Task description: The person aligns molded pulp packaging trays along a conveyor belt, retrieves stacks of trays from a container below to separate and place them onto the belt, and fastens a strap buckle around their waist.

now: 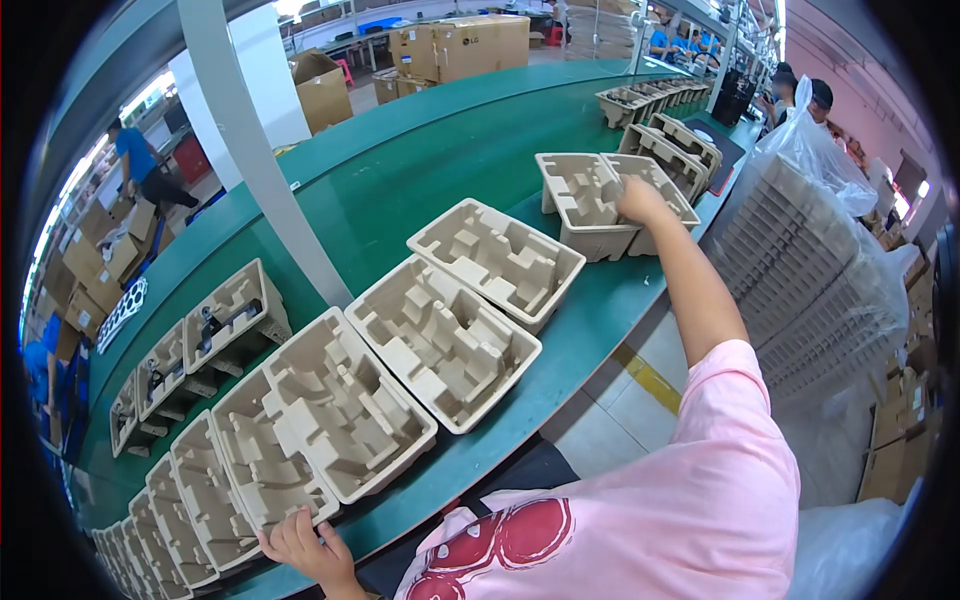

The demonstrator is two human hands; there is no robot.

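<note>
Moulded pulp trays stand in a row along the near edge of the green table. My left hand (305,548) rests on the near rim of a beige tray (258,455), its fingers apart. Towards the upper right, my right hand (636,200) reaches to the inner edges of two adjoining trays (585,195), fingers bent and pressed together at the rim between them; the fingertips are partly hidden. Between my hands lie more beige trays (445,340), one (498,262) overlapping its neighbour.
Trays holding dark parts (235,315) sit on the green belt (400,160) at left; others (655,95) are farther off. A metal post (250,140) rises in front of the belt. Wrapped tray stacks (810,260) stand at right. Several people are in the background.
</note>
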